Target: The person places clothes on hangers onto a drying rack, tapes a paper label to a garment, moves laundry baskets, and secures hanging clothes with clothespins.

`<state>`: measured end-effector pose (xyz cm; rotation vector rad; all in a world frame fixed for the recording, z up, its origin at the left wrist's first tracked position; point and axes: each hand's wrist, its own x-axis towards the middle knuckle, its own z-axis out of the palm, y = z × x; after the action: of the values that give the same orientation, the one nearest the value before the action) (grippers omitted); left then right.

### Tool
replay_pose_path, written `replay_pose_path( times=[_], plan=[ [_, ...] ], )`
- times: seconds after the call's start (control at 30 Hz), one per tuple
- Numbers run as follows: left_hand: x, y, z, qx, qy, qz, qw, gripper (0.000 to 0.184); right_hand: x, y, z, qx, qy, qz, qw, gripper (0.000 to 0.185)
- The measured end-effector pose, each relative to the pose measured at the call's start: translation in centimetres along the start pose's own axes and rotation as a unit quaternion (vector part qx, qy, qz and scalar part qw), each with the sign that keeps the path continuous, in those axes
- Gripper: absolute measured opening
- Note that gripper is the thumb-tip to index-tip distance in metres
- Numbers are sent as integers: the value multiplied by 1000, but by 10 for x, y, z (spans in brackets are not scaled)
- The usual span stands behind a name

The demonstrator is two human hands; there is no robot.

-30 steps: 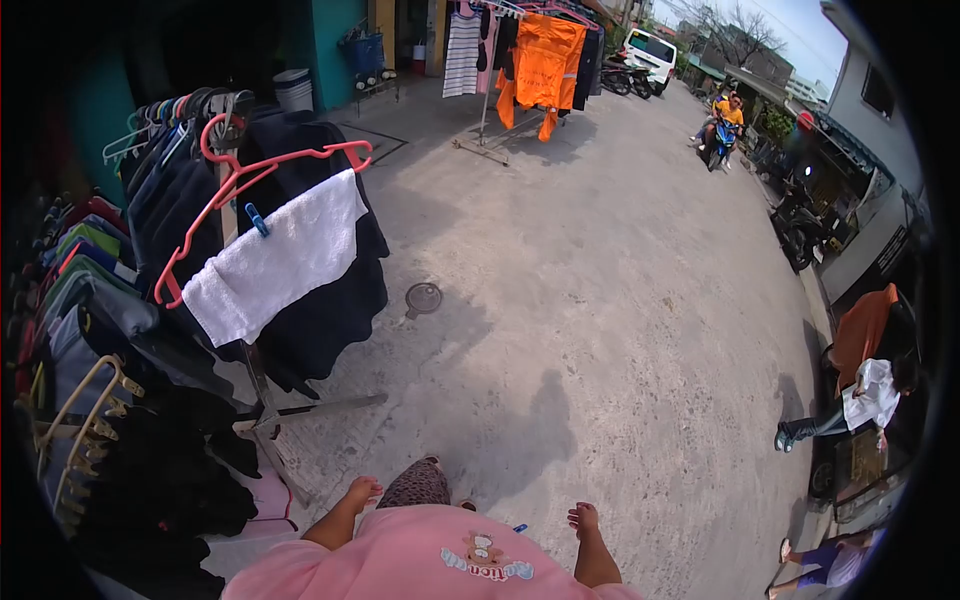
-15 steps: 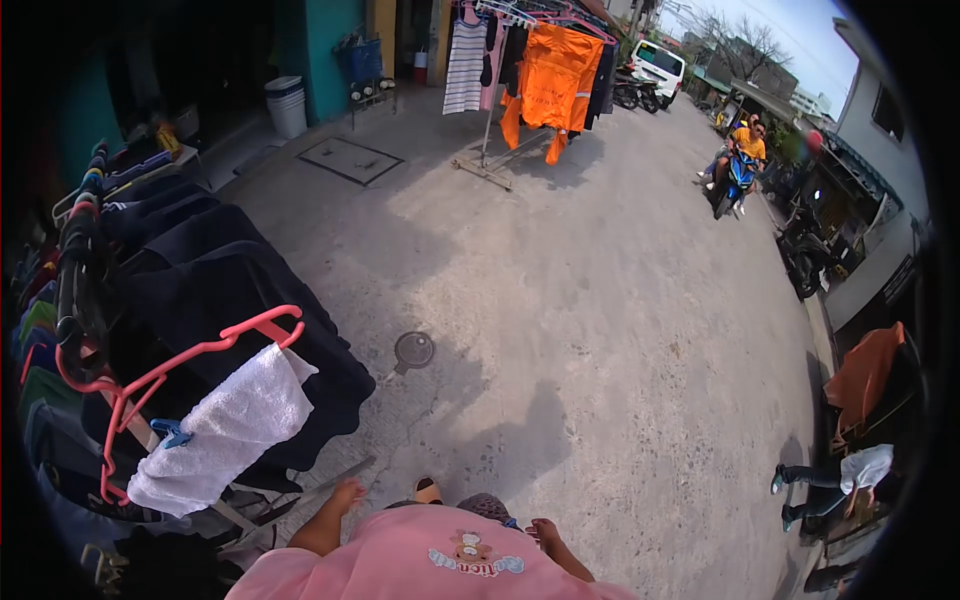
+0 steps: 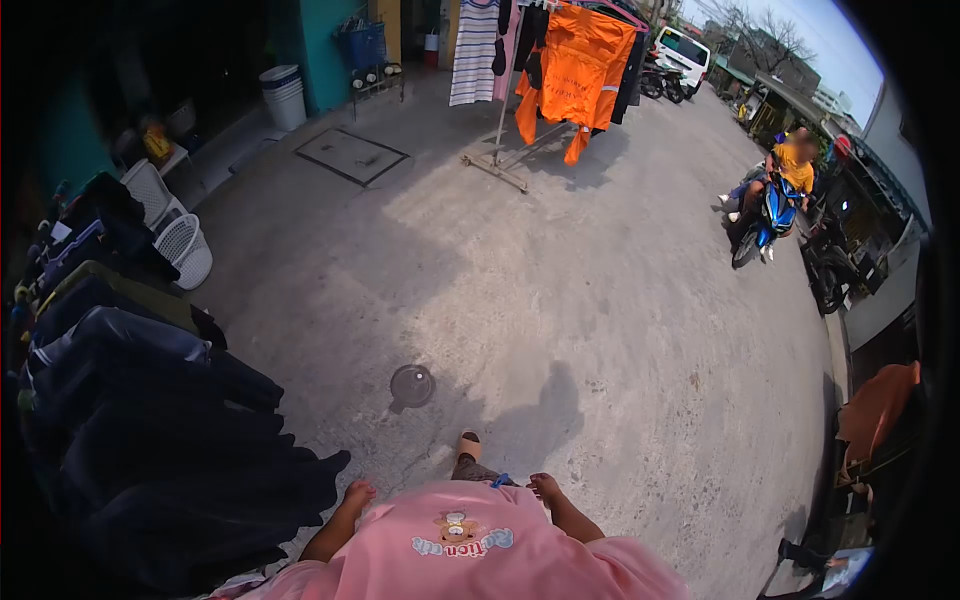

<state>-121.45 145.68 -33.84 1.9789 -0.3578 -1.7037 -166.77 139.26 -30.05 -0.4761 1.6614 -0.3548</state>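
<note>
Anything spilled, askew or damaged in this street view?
Nothing stands out: the dark clothes near the left hand and the orange garment hang. The blue item by the right hand is too small to identify.

So I'm on a rough grey road [image 3: 630, 340], one sandal [image 3: 469, 443] showing under me. There's a round cover [image 3: 412, 386] set in it just ahead, plus a dark-edged panel [image 3: 352, 157] farther off. A rack [image 3: 495, 174], a blue bike [image 3: 778, 212] and a white van [image 3: 683, 52] are all on it. To my left, dark clothes [image 3: 180, 460] hide most of whatever they hang from.
</note>
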Motion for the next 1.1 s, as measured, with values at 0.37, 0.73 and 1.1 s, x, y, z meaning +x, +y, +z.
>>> replay_pose_path(
  times=[0.37, 0.73, 1.1],
  plan=[
    [28, 121, 46, 68, 201, 85, 974, 20, 117, -249, -40, -24, 5, -139, 990, 22],
    [114, 176, 10, -54, 187, 29, 980, 23, 198, -248, 46, -132, -161, -32, 978, 28],
    [171, 283, -174, -235, 214, 22, 948, 12, 239, -406, 154, -49, -96, -18, 994, 31]
  ],
)
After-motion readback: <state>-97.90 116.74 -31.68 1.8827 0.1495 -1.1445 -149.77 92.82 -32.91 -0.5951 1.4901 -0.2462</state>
